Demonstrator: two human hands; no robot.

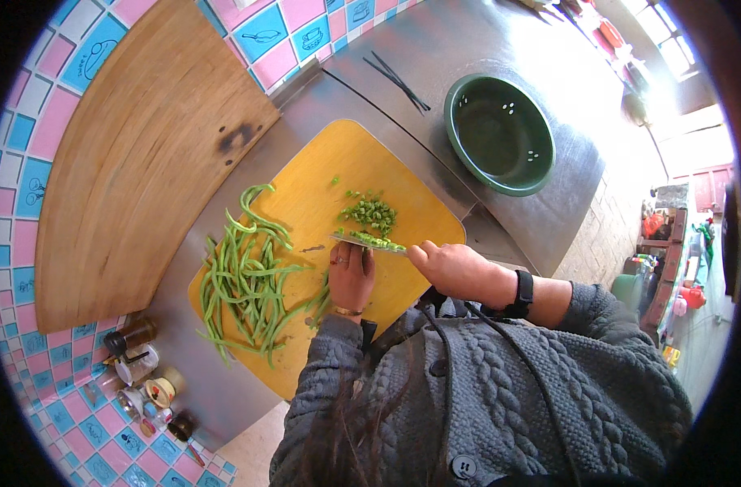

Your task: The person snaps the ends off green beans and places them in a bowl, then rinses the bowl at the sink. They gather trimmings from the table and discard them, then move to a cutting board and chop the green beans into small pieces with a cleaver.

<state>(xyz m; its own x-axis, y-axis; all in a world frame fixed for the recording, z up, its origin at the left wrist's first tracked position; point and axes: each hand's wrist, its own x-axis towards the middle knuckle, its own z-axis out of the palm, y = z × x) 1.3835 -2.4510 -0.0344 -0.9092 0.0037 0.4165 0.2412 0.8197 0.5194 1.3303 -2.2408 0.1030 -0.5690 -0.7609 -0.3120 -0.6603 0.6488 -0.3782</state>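
Observation:
My right hand (446,268) is closed around the handle of a kitchen knife (367,243), whose blade reaches left across a yellow cutting board (407,164). Cut green pieces cling along the blade. Against its near side are the fingers of my left hand (351,277); some long green beans show beside and below that hand, and its hold on them is partly hidden. Beyond the blade lies a small pile of chopped green beans (370,213). A heap of whole green beans (248,286) covers the board's left part.
A green plastic basin (499,134) stands on the metal counter (565,207) at upper right, near two thin dark sticks (397,82). A large wooden board (145,164) leans by the tiled wall. Seasoning jars (136,365) cluster at lower left.

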